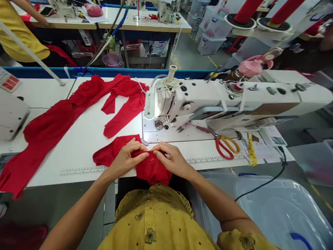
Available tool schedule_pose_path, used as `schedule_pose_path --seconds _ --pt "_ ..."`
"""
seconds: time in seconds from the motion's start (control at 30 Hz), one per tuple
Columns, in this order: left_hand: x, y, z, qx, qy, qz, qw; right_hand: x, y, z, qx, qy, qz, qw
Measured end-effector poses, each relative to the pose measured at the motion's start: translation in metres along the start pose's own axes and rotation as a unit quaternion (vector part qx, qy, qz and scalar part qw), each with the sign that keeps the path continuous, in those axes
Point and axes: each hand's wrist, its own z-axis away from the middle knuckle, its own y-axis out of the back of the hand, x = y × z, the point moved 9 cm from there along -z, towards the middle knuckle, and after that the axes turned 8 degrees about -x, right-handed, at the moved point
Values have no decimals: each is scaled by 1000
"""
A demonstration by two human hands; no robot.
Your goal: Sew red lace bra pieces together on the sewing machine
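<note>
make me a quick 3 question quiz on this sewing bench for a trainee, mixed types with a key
1. Fill in: the left hand and right hand pinch ___ fabric at the near side of the sewing machine.
2. True or false: the two handle loops of the scissors are the same colour.
3. Which lies just right of the scissors in the picture?
A) purple basket
B) yellow tape measure
C) red thread cones

Key: 1. red; 2. false, one is red, the other yellow-orange; 3. B

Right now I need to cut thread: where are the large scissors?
In the head view, the large scissors lie at right, between the right hand and the yellow tape measure.
</note>
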Motion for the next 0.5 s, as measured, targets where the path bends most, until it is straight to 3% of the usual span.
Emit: schedule_pose_path --seconds 0.07,0.13,0.2,0.27,0.3,0.33,0.5 --pt "-2 -5 -5 -45 28 6 999 15 18 10 13 -28 71 997" --pt "-5 -6 -9 -84 61 25 994 40 56 33 80 -103 215 968" --pt "-7 -7 -12 -116 87 42 989 68 103 69 146 -233 384 882" --pt "-6 -7 -15 -140 92 47 985 94 140 105 147 -336 480 797" --pt "-5 -7 -17 -148 92 46 984 105 153 121 137 -370 502 770" --pt "-5 -6 -19 -154 92 44 983 115 162 134 118 -388 511 758" --pt "-4 -5 -30 -165 83 29 982 138 184 171 88 -431 476 762"
